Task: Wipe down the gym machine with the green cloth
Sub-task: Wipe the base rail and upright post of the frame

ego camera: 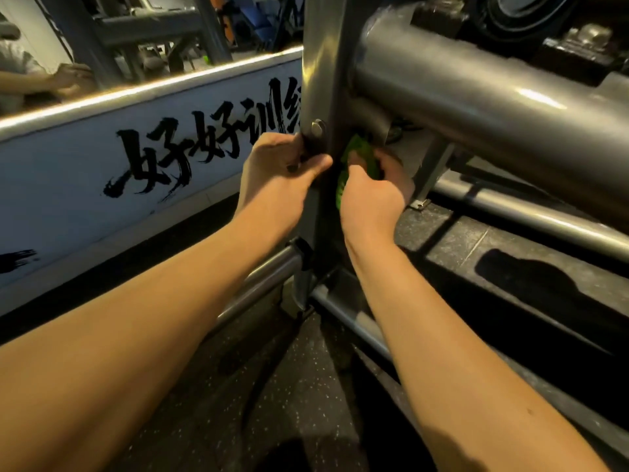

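Both bare forearms reach forward to a grey metal upright post (323,63) of the gym machine (476,107), a frame of smooth, glossy painted steel. The left hand (282,175) is clenched around the post's left edge, thumb laid across the front just below a round silver bolt head (318,126) and over a small black fitting. The right hand (371,199) grasps the green cloth (360,155), bunched and nubbly in texture, and presses it against the right side of the post, under the point where a fat round tube meets the upright (only a strip of the cloth shows between fingers and metal).

That thick tube (493,114) is cylindrical, with a dull silver sheen and long highlights, running off to the right. Lower down, thinner round rails (510,212) run along the floor, and a chromed bar (269,274) with a black collar sticks out to the left of the post's base.

The floor (289,386) is dark rubber, speckled with pale flecks.

To the left stands a white wall panel (102,185) painted with bold black brush-style Chinese characters; "好好训" can be read, and the next character is cut off by the post. Above the panel a mirror (136,39) reflects machine frames and a person's arm.
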